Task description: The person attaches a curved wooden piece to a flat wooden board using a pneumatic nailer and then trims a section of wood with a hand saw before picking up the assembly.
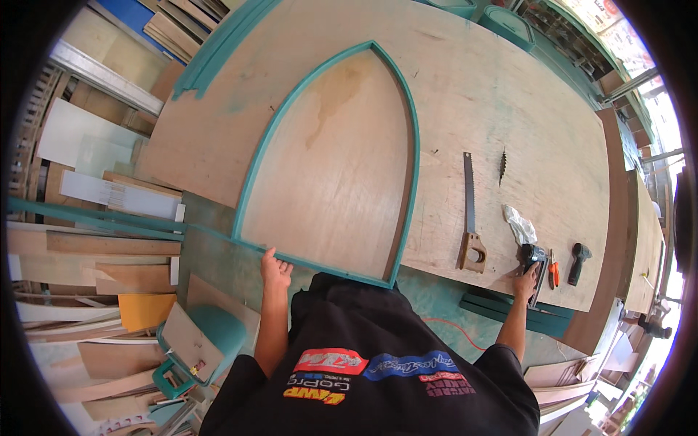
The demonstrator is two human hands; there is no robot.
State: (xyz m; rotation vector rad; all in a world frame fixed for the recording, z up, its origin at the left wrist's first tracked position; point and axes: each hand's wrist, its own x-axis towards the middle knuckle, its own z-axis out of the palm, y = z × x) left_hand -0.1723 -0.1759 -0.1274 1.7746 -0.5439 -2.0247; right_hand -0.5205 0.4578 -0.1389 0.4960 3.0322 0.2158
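A green-painted frame shaped like a pointed arch lies flat on the plywood table, its point away from me. Its straight bottom rail is close to my body and juts past the frame's left corner. My left hand closes on that rail near its left end, fingers at its edge. Over to the right, my right hand is wrapped round a black nail gun at the table's near edge. Beside it are orange-handled pliers and a dark grey pistol-shaped tool.
A handsaw, a dark spiral bit and a crumpled white wrapper lie right of the frame. Green strips rest at the table's far left. Left stands a green chair near stacked boards. An orange cord crosses the floor.
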